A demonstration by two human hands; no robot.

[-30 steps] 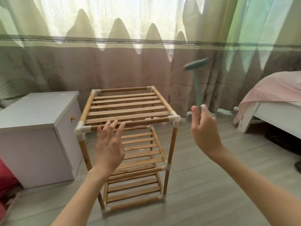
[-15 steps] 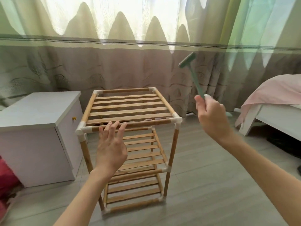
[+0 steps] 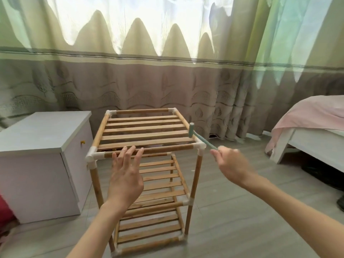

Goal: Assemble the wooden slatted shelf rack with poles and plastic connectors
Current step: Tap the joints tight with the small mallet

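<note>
**Hammer head meeting the top tier of the rack**

The wooden slatted rack (image 3: 147,146) is standing upright on the grey floor (image 3: 242,220) at the centre of the head view, three slatted tiers joined by poles and white plastic connectors. Its top tier is sitting just right of a white cabinet (image 3: 42,146), which is lying at about 9 o'clock from the rack.

The right hand (image 3: 230,164) is gripping the handle of a small green hammer (image 3: 197,135), fingers curled around the lower end; the hand is blurred. The hammer is pointing toward 10 o'clock from the hand, and its head is standing against the right side rail of the top tier, just behind the front right connector (image 3: 200,146). Whether the head is actually touching the rail cannot be told.

The left hand (image 3: 125,175) is spreading open, fingers straight and slightly apart, holding nothing. Its fingertips (image 3: 130,148) are overlapping the front pole of the top tier; contact cannot be confirmed.

A patterned curtain (image 3: 167,81) is hanging at 12 o'clock behind the rack. A bed with a pink cover (image 3: 307,116) is lying at 3 o'clock.
</note>
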